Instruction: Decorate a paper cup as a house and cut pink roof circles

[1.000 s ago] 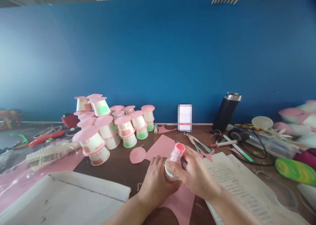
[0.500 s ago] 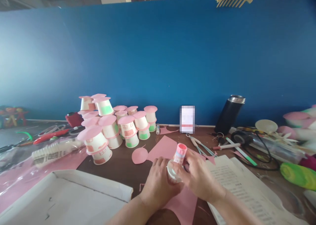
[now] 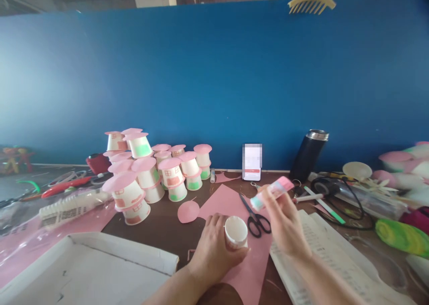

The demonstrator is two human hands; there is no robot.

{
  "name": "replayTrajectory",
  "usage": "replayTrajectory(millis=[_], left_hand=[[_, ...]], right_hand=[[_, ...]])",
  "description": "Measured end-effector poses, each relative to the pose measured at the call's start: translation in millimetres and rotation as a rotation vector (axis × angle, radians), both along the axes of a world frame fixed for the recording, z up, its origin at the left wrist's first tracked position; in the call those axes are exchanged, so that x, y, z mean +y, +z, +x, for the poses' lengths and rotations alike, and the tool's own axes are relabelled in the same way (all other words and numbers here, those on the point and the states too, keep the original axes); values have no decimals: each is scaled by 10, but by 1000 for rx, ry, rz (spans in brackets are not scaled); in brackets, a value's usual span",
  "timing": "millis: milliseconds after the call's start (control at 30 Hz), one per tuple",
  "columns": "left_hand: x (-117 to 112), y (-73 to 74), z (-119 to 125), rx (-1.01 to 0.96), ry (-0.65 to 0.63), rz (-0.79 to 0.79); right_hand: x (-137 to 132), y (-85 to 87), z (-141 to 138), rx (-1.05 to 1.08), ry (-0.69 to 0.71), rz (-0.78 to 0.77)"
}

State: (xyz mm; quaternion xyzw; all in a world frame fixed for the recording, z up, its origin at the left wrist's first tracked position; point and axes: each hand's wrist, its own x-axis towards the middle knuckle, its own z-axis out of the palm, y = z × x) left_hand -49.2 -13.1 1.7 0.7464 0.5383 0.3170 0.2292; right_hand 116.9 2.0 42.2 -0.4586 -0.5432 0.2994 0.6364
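Observation:
My left hand (image 3: 212, 249) is wrapped round a small white paper cup (image 3: 236, 231) that stands upside down on pink paper (image 3: 248, 269) near the table's front. My right hand (image 3: 283, 222) is raised to the right of the cup and grips a pink glue stick (image 3: 272, 192), tilted almost level above the table. Black-handled scissors (image 3: 255, 218) lie on the pink paper between my two hands. A cut pink paper circle (image 3: 187, 211) lies to the left of the cup.
A pile of white cups with pink round tops (image 3: 150, 173) stands at the back left. A white cardboard box (image 3: 83, 269) fills the front left. Printed sheets (image 3: 321, 251) lie at the right, a black flask (image 3: 308, 155) and a phone (image 3: 251, 162) against the blue wall, cables and clutter far right.
My right hand has lifted the glue stick off the cup and swung it up and to the right. The scissors, hidden before, now show. My left hand stays on the cup.

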Motion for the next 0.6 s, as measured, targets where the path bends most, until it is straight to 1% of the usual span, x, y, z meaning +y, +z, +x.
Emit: replayTrajectory(millis=[67, 133, 167, 233, 333, 400, 433, 500, 600], left_hand=[[-11, 14, -1, -10, -4, -19], [-15, 6, -4, -17, -9, -21], [-15, -6, -6, -18, -7, -10], [-10, -34, -11, -14, 0, 19], [3, -64, -20, -17, -5, 42], [11, -64, -24, -25, -13, 41], [13, -60, -25, -26, -15, 37], [10, -51, -23, -25, -15, 29], [1, -45, -16, -17, -3, 36]], right_hand=[[91, 27, 95, 107, -144, -12], [192, 74, 187, 179, -207, -39], [244, 106, 230, 194, -209, -51], [344, 183, 310, 214, -189, -82], [471, 320, 423, 270, -124, -182], [527, 412, 501, 341, -80, -249], [545, 457, 544, 393, -63, -257], [560, 540, 640, 525, -10, -229], [548, 649, 827, 759, 89, -105]])
